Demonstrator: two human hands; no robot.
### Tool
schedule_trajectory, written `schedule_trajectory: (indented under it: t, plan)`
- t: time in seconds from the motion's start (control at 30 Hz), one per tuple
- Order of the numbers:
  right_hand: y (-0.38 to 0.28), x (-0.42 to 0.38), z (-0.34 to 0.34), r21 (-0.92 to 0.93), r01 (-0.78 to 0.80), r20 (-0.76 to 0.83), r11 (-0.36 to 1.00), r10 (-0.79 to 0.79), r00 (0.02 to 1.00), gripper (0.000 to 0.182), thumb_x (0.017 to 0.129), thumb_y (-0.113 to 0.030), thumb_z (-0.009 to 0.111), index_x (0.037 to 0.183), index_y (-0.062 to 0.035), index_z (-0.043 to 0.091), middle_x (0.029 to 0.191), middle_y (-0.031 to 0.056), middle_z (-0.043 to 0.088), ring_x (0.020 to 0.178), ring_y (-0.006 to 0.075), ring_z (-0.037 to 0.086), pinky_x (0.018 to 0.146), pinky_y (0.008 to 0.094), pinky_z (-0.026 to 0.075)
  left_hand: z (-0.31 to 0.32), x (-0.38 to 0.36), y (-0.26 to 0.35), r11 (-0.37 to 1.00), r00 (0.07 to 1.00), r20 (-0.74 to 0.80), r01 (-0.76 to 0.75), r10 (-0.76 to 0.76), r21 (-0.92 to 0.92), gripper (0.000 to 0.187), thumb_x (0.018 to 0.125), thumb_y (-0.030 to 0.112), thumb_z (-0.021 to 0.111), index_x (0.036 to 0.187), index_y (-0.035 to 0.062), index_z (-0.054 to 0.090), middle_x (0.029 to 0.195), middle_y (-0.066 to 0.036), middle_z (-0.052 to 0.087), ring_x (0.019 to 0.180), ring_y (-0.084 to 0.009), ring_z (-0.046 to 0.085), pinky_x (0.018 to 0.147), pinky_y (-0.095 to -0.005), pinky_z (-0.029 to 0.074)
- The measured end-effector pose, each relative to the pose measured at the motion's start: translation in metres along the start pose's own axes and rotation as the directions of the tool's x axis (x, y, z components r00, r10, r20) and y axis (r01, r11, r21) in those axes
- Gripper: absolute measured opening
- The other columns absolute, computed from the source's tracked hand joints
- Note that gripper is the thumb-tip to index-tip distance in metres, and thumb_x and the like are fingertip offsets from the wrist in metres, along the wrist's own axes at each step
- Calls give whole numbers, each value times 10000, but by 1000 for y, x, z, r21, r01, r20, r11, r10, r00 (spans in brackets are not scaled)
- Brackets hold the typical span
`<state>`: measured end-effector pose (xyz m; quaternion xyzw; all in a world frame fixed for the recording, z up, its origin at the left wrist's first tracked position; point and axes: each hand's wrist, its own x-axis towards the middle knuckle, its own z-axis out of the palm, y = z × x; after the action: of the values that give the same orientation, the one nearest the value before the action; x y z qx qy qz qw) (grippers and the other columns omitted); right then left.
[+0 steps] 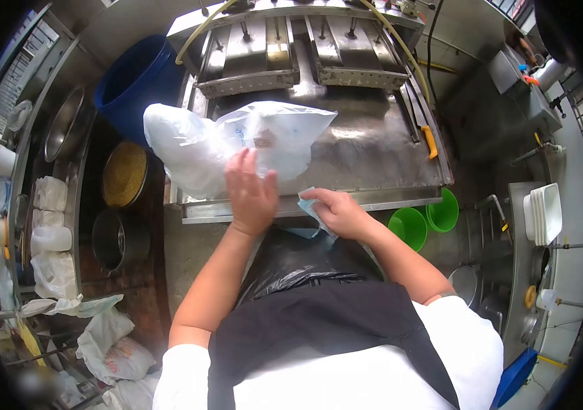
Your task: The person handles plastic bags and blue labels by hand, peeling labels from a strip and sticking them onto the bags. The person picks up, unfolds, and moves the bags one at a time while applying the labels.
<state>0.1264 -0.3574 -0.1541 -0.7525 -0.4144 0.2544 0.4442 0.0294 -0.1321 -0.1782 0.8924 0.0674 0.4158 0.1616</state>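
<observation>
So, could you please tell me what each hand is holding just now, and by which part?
The right hand pinches a small bluish cloth at its edge. The left hand lies flat, fingers spread, on the white plastic bag, gripping nothing.

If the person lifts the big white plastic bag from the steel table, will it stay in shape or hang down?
The white plastic bag is thin and crumpled, so it would probably sag. It looks puffed rather than full, so likely light. On the smooth steel table it may slide under the left hand.

A crumpled white plastic bag [236, 140] is spread on the steel worktop; a small blue cloth [310, 206] is bunched at its front edge.
</observation>
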Motion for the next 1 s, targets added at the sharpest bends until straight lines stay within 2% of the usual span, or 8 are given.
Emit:
schedule_trajectory:
  t: [0.17, 0.23, 0.47, 0.57, 0.63, 0.67, 0.77, 1.0]
  plan:
    - [-4, -3, 15, -13, 3, 56, 1000, -3, 998, 324, 983, -73, 576, 1288, -43, 684, 1174, 211, 747, 1110, 388, 715, 974, 447, 548, 15, 8, 15, 980, 906, 402, 57, -131, 191, 976, 954, 446, 721, 1672, 9, 225, 1758, -253, 109, 1615, -499, 92, 1211, -719, 200]
    - [-8, -3, 16, 10, 17, 48, 1000, -17, 999, 323, 982, -72, 580, 1286, -42, 685, 1168, 212, 748, 1101, 380, 720, 972, 440, 549, 19, 11, 13, 993, 992, 121, 7, -22, 118, 995, 927, 512, 728, 1660, 18, 271, 1756, -230, 134, 1603, -517, 118, 1211, -739, 187]
    - [-19, -7, 21, 191, -119, -135, 974, 147, 980, 379, 1014, -56, 597, 1389, -58, 649, 1172, 136, 753, 1055, 237, 719, 957, 360, 544, -16, -12, 12, 994, 997, 43, -67, 63, 88, 843, 964, 518, 699, 1580, 14, 424, 1646, -268, 356, 1496, -494, 354, 1158, -685, 323]
    - [-30, -6, 23, 178, 169, -308, 970, -108, 945, 435, 1021, -31, 609, 1454, -79, 609, 1217, 98, 729, 1078, 174, 679, 974, 323, 527, -30, -51, 2, 920, 892, 429, 280, -142, -276, 696, 1041, 537, 611, 1487, 9, 531, 1441, -186, 592, 1306, -375, 561, 1088, -568, 447]
    - [-45, -10, 20, 266, 81, -167, 961, -37, 985, 506, 1037, 15, 587, 1531, -77, 522, 1325, 71, 680, 1200, 146, 620, 1059, 302, 473, -39, -64, 0, 48, 331, 933, 944, -138, -328, 669, 1090, 606, 470, 1392, 25, 609, 1319, -129, 676, 1199, -277, 634, 1013, -475, 516]
    - [-52, -9, 26, 319, 89, -68, 944, -71, 995, 526, 1036, 26, 579, 1546, -77, 499, 1325, 83, 682, 1205, 148, 620, 1058, 308, 476, -42, -66, 3, -252, 304, 950, 916, -72, -312, 708, 1101, 653, 378, 1389, 51, 613, 1323, -108, 671, 1203, -229, 639, 993, -438, 533]
    - [-55, -4, 45, 325, 74, 143, 943, -126, 982, 624, 1036, 29, 584, 1613, -91, 380, 1337, 130, 680, 1225, 157, 618, 1059, 335, 485, -68, -44, 15, -477, 526, 845, 721, -95, -503, 574, 1120, 540, 460, 1365, 45, 615, 1280, -100, 684, 1193, -222, 653, 988, -417, 540]
    - [-67, 5, 84, 652, -248, 215, 717, 138, 967, 820, 961, -127, 798, 1598, -17, 293, 1213, 109, 690, 1092, 164, 657, 933, 332, 532, -108, -31, -4, -303, 479, 692, 656, -541, -691, 211, 1080, 199, 640, 1231, 53, 622, 1079, -51, 706, 919, -170, 704, 795, -357, 597]
